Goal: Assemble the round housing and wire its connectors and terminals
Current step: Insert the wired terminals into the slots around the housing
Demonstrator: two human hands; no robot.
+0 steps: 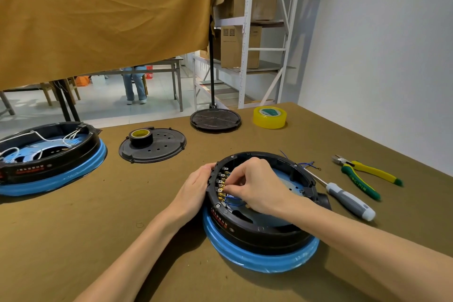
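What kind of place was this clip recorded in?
Probably a small assembly workshop. A cloth-covered workbench carries a round black housing on a blue ring and green-and-yellow pliers, while white metal shelving stacked with cardboard boxes stands behind.

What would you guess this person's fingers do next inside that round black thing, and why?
Probably push the pinched connector onto a brass terminal: the right hand pinches at the terminal row, a blue wire loops below, and the left hand steadies the housing.
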